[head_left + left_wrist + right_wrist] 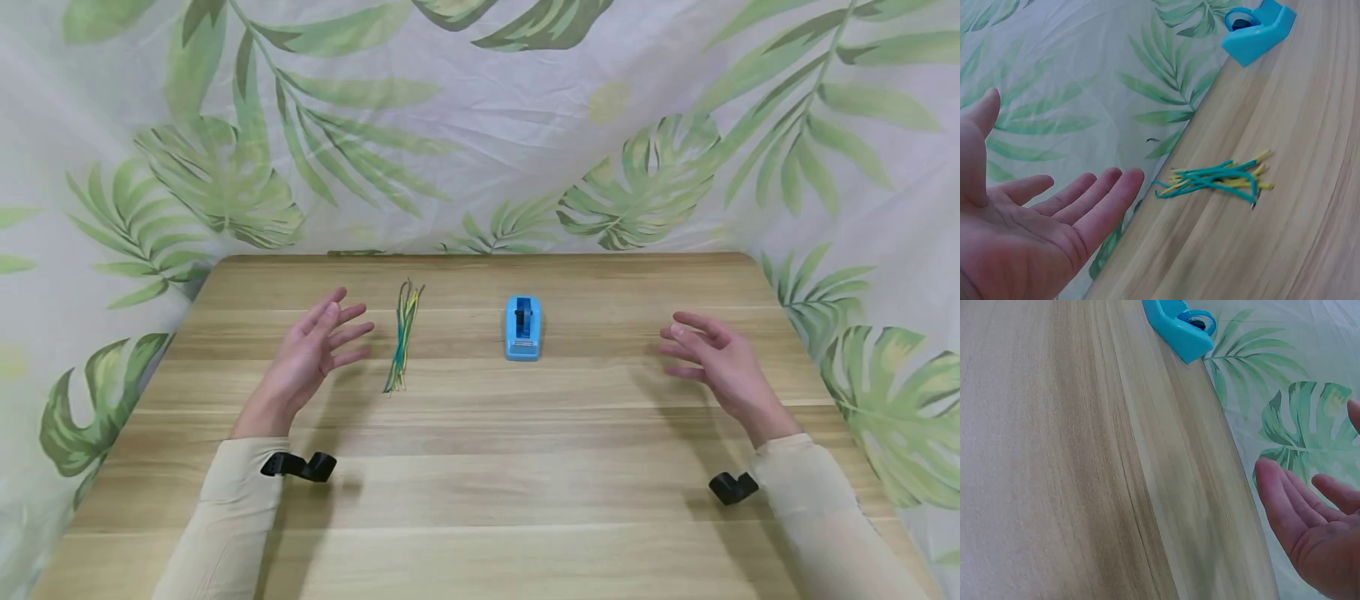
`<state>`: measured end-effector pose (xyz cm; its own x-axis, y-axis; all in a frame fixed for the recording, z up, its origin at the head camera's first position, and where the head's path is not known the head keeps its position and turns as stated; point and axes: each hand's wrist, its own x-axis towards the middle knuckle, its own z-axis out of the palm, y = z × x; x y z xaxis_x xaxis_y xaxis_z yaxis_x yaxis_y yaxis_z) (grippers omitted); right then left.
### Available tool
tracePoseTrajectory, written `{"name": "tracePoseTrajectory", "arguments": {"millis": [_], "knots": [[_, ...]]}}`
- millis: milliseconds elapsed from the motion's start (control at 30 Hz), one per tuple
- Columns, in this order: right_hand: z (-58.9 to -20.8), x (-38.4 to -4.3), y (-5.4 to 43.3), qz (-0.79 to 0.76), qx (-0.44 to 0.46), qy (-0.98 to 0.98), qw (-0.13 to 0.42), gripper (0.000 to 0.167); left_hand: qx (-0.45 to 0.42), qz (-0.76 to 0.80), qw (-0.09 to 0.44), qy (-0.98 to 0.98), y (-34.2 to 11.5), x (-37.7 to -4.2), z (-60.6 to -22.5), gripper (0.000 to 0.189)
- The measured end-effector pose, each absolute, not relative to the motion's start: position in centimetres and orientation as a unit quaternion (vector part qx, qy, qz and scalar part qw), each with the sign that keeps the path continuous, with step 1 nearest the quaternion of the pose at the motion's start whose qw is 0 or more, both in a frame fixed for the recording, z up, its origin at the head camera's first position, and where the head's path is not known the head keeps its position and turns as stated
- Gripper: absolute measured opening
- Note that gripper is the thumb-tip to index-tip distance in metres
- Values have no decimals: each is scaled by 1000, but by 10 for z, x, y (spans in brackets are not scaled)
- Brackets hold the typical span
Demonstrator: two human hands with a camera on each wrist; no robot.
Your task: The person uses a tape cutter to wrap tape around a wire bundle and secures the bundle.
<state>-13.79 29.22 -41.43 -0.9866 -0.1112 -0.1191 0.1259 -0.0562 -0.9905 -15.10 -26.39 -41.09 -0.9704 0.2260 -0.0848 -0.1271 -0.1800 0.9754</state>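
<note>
Wires point(1213, 178) lie near the left hand point(306, 350), overlaps hard to trace; between it and the right hand point(723, 360), both loosely spread, sits the dispenser point(522, 348), cropped in both wrist views.

Leaf-print cloth point(510, 125) behind wooden table point(510, 483)

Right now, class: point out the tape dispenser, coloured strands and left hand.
Tape dispenser point(522, 337), head view, body's middle.
Coloured strands point(1211, 179), left wrist view, bundle's middle.
Left hand point(1040, 232), left wrist view, palm.
</note>
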Motion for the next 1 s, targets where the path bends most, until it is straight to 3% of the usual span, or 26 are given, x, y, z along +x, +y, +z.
{"name": "tracePoseTrajectory", "arguments": {"millis": [467,1000], "knots": [[-414,-143,276,-751,19,647,130,32,8,765,148,627,-225,-166,-415,69],[-418,-154,243,-737,20,654,167,42,12,753,175,634,-172,-193,-430,73]]}}
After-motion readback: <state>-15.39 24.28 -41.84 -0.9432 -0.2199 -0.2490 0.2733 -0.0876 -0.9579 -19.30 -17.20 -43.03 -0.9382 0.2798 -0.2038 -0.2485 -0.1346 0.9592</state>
